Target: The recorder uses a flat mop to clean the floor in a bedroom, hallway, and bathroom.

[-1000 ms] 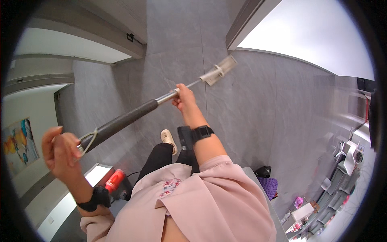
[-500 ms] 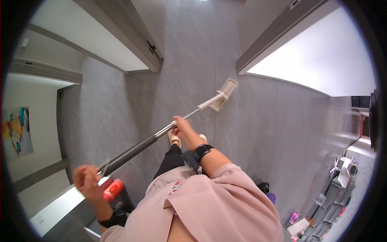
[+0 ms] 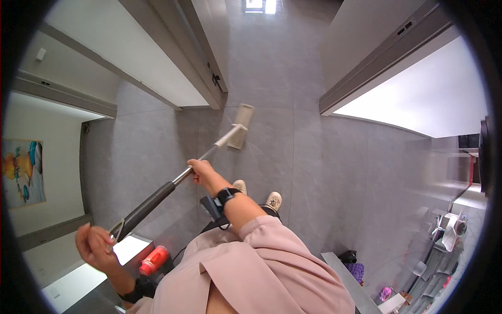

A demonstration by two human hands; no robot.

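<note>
A flat mop slants across the grey floor, its pale rectangular head ahead of my feet. My right hand is closed around the metal shaft, between the head and the dark padded grip. At the upper end of the handle, beside a light hanging loop, my left hand has its fingers curled against the tip. Part of that contact is hidden by the fingers.
Door frames stand ahead left and ahead right. A red bottle-like container is close on my left, beside a white-topped unit. To the right are a purple item, a white fan-like device and grey shelving. A painting hangs left.
The mop head has swung leftward across the floor, and my right hand has moved left with the shaft. My left hand has shifted slightly left and down. Both shoes now show more fully.
</note>
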